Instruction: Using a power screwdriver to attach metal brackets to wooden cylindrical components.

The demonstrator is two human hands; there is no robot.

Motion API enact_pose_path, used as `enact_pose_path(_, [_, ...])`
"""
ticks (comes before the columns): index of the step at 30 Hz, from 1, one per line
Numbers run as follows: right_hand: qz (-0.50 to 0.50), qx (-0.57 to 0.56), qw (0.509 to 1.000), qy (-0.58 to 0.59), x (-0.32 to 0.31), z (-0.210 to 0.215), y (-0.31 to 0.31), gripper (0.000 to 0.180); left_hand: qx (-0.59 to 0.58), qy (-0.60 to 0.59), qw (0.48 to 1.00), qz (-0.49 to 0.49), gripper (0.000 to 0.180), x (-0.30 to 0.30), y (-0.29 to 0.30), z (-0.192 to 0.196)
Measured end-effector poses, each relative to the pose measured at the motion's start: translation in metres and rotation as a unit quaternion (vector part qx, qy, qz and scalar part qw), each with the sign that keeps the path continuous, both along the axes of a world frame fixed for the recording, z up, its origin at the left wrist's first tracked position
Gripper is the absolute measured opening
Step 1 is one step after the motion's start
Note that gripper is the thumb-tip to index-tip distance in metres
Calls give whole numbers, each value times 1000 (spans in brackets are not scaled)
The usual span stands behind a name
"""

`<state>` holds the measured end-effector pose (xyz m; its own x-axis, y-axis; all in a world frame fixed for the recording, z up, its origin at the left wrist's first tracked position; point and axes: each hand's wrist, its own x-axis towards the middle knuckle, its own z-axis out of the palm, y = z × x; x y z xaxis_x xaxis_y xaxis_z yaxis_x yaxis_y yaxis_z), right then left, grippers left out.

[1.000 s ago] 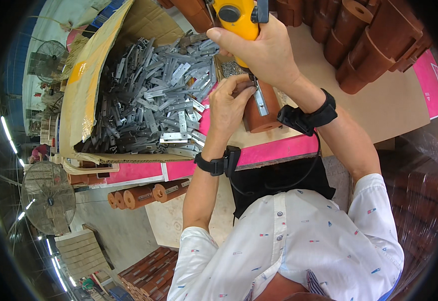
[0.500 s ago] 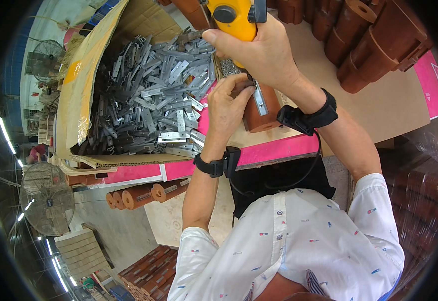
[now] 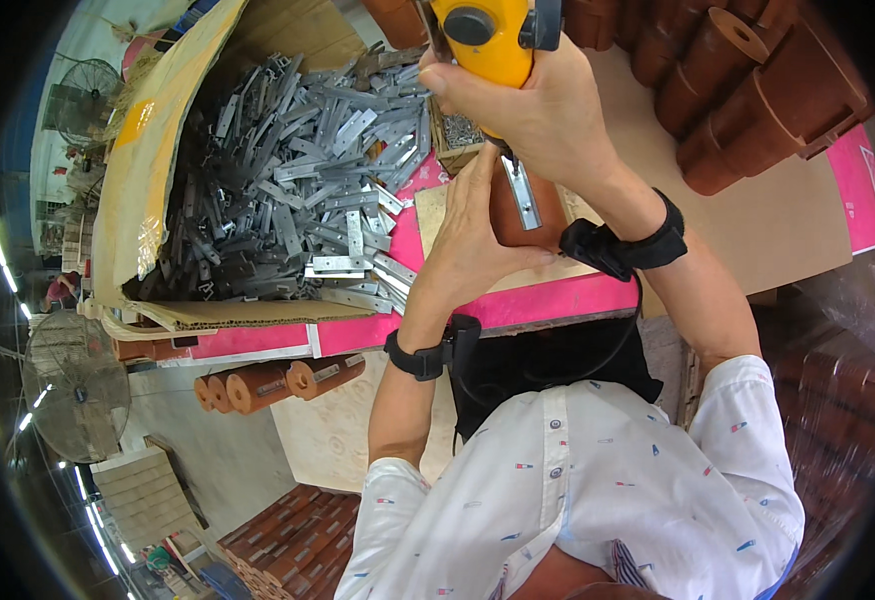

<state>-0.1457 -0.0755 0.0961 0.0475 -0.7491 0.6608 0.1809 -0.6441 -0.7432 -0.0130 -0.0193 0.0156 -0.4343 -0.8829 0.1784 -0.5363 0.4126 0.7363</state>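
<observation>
A: What is gripped by the right hand [image 3: 547, 120]?

B: A yellow power tool [image 3: 487, 40] is clenched in it, the tip pointed down at a metal bracket [image 3: 522, 192]. The bracket is laid on a brown wooden block [image 3: 532, 210], just below that hand.

A: And the left hand [image 3: 482, 235]?

B: It is wrapped around the block's near side, fingers closed on it, so the block is held steady on the board under it. Black bands are worn on both wrists.

A: How much is judged to be done?

B: The bracket is seated on the block and the tool is applied to it, so the fastening seems to be under way; whether a screw is already driven cannot be told. To the left of the left hand a large heap of brackets [image 3: 297, 190] is left in a cardboard box [image 3: 147, 170]. Beyond the right hand, stacked brown pieces [image 3: 747, 90] are seen on the desk [image 3: 777, 220].
</observation>
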Motion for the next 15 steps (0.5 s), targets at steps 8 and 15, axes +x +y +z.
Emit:
enact_pose_path(8, [-66,-25,995,72,-4,-2,-6,32,-7,49,999,16,127,-3,0,-9])
enact_pose_path(15, [15,100,995,23,-6,3,-1,29,32,82,996,10,127,-2,-2,-11])
